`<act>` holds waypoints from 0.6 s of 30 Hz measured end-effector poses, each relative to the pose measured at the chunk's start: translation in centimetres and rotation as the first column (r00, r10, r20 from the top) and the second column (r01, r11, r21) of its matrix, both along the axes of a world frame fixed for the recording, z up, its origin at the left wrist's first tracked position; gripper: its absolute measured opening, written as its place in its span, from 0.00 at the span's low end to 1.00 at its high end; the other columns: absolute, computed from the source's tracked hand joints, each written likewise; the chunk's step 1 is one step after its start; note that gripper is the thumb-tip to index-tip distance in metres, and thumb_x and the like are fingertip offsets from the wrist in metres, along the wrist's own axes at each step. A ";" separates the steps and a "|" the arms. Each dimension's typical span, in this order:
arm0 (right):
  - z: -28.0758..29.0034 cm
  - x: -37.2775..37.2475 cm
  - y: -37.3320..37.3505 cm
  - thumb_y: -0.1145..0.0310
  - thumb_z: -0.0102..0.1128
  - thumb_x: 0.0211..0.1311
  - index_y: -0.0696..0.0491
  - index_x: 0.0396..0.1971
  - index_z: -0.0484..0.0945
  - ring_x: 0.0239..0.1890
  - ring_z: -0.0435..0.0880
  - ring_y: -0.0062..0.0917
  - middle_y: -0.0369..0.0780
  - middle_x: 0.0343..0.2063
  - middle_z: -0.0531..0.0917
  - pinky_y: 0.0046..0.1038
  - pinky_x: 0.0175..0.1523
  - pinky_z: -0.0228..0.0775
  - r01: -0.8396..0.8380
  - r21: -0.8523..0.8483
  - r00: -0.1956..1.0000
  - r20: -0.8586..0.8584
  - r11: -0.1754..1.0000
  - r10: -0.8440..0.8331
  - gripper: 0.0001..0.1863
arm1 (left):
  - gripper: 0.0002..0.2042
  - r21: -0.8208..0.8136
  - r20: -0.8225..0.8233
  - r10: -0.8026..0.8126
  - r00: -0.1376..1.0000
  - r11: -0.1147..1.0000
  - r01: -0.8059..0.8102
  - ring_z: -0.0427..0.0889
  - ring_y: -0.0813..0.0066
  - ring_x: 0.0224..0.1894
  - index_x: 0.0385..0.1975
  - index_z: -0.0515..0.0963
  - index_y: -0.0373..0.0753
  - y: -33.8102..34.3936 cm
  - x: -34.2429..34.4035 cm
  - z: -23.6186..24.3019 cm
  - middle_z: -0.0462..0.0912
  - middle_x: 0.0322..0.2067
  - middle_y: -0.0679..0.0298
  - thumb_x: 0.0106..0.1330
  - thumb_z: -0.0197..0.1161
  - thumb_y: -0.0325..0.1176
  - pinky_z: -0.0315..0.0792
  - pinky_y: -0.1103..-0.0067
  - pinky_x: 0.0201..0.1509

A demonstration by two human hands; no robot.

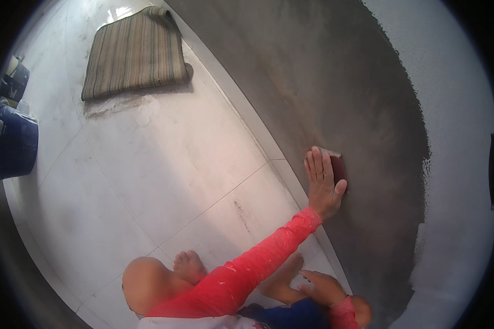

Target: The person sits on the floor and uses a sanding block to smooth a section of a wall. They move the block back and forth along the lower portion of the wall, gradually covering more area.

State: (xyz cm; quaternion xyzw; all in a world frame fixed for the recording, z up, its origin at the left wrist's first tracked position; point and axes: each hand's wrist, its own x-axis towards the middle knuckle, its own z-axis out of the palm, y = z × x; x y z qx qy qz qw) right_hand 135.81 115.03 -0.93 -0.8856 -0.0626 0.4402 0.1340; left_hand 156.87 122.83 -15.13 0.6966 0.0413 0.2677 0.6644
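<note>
1. One piece of dark red abrasive paper [340, 166] lies against the wall, on the wall side of the white baseboard [243, 109] and near it. It shows past the fingers only along its upper and thumb-side edges; a rim standing proud like that could catch, fold or tear.

2. The left hand [325, 189] covers the rest, palm to the wall, its four fingers straight and nearly together, the thumb held apart. Flat pressure seems to do the holding, so a lapse in it could let the paper slip toward the baseboard; bare fingertips running past its edge could get scraped.

3. The dark grey wall coating [387, 137] spreads up from the baseboard, with cloudy, brownish patches. Uneven pressure could leave scratches or thin spots, and knocking the baseboard could mark its top edge.

4. Farthest up from the baseboard, the coating ends raggedly against the pale wall surface [461, 137]; a stray stroke there could smear dust across.

5. The right hand [321, 288] is low beside the baseboard, close to a knee [361, 310]. Its fingers look loosely bent; whether they touch anything I cannot tell. Offering no visible brace, it could leave balance to the bare feet [189, 267].

6. On the floor side of the baseboard, the striped mat [137, 55] has a curled edge that could trip a step.
</note>
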 end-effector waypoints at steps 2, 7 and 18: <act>0.2 2.1 1.6 0.58 0.65 0.65 0.54 0.59 0.76 0.51 0.84 0.45 0.50 0.50 0.84 0.39 0.56 0.75 0.007 0.020 0.998 0.057 1.000 -0.008 0.26 | 0.42 0.021 -0.039 -0.078 0.996 0.997 0.079 0.24 0.47 0.81 0.78 0.35 0.33 -1.7 -2.9 -0.7 0.29 0.79 0.47 0.78 0.34 0.62 0.24 0.53 0.79; 2.0 2.2 2.8 0.58 0.64 0.65 0.53 0.60 0.76 0.48 0.84 0.46 0.49 0.48 0.85 0.41 0.54 0.76 0.136 0.128 0.970 0.183 0.982 -0.159 0.26 | 0.41 -0.099 -0.015 0.114 0.993 0.988 -0.115 0.29 0.46 0.81 0.78 0.36 0.33 9.2 9.8 2.5 0.32 0.79 0.45 0.79 0.33 0.60 0.27 0.54 0.80; 0.8 3.1 4.1 0.61 0.66 0.62 0.52 0.59 0.76 0.47 0.84 0.47 0.48 0.45 0.86 0.43 0.51 0.76 -0.066 -0.002 0.991 0.120 0.998 0.066 0.26 | 0.42 -0.028 -0.082 -0.032 0.996 0.999 0.030 0.28 0.42 0.80 0.78 0.37 0.32 -3.0 -4.2 -1.5 0.31 0.79 0.45 0.78 0.34 0.62 0.27 0.52 0.80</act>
